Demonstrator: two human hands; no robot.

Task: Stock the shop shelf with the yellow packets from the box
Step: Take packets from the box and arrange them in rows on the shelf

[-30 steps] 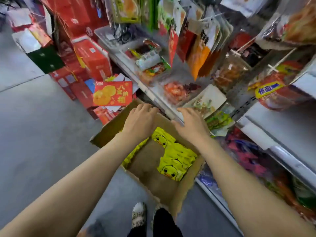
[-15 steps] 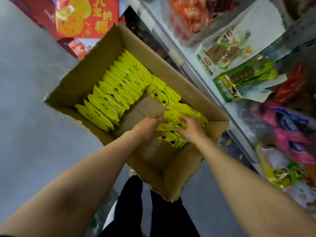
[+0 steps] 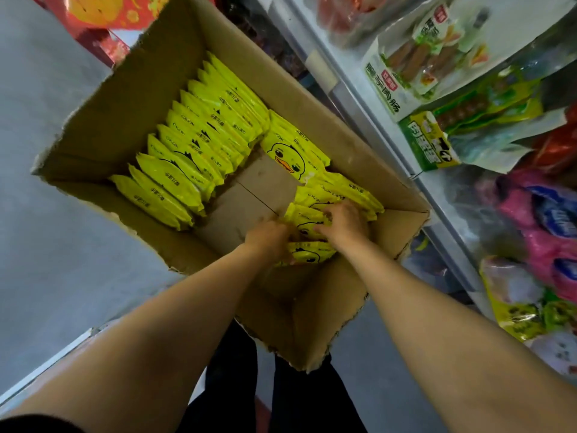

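A person leans over an open cardboard box [image 3: 93,132] on the grey floor [image 3: 46,260] beside a shop shelf [image 3: 349,98], both bare arms reaching down into it. The left hand [image 3: 270,240] and the right hand [image 3: 345,225] meet over the near end of a short stack of yellow packets [image 3: 312,254] printed with a duck face, on the shelf side of the box. The right hand's fingers [image 3: 324,228] are curled down onto the top of that stack, grasping the packets; the left hand's fingers curl in against the stack's edge from the other side, gripping it too. More of the same packets lie flat further along that side, one with its duck face [image 3: 288,156] fully showing. A long upright row of yellow packets [image 3: 193,142] fills the far side of the box, with bare cardboard bottom between the two groups. On the shelf to the right lie bagged snack packs: a white sausage pack [image 3: 415,64], a green pack [image 3: 427,145] and pink bags [image 3: 546,242] lower down. A red and gold gift box [image 3: 103,10] stands beyond the box's far corner. The person's dark trousers [image 3: 299,398] show below the box.
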